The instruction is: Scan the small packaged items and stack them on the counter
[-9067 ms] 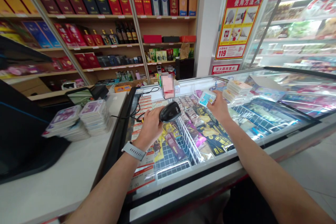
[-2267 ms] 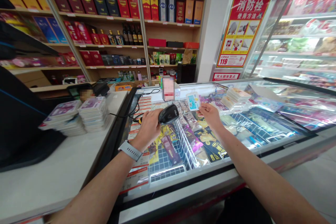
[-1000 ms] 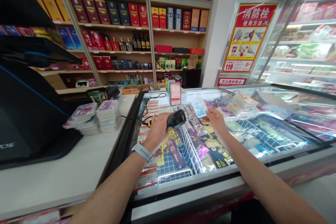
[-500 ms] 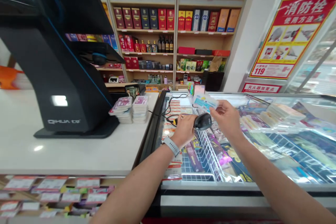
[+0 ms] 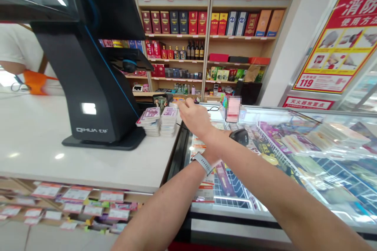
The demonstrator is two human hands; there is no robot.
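My left hand [image 5: 212, 155], with a grey watch strap [image 5: 202, 163] at its wrist, is wrapped round a black barcode scanner [image 5: 240, 137] above the glass-topped freezer. My right forearm crosses over it and hides most of its fingers. My right hand [image 5: 194, 115] reaches left, fingers curled, near the counter's right edge. Whatever lies in its fingers is hidden. Just left of it, two stacks of small packs with purple-and-white tops, one stack [image 5: 168, 121] and another stack [image 5: 151, 121], stand on the white counter [image 5: 103, 168].
A black checkout terminal [image 5: 97, 94] rises from the counter. Wire baskets of packaged goods sit inside the freezer [image 5: 224, 212]; pale packs [image 5: 332, 139] are piled on its right. A pixelated pink panel [image 5: 233, 109] stands at its far edge. Part of another person [image 5: 23, 53] shows at left.
My right hand has swung left across my left arm, from beside the scanner to near the stacks. The white-and-blue packet it held no longer shows. The view has shifted left.
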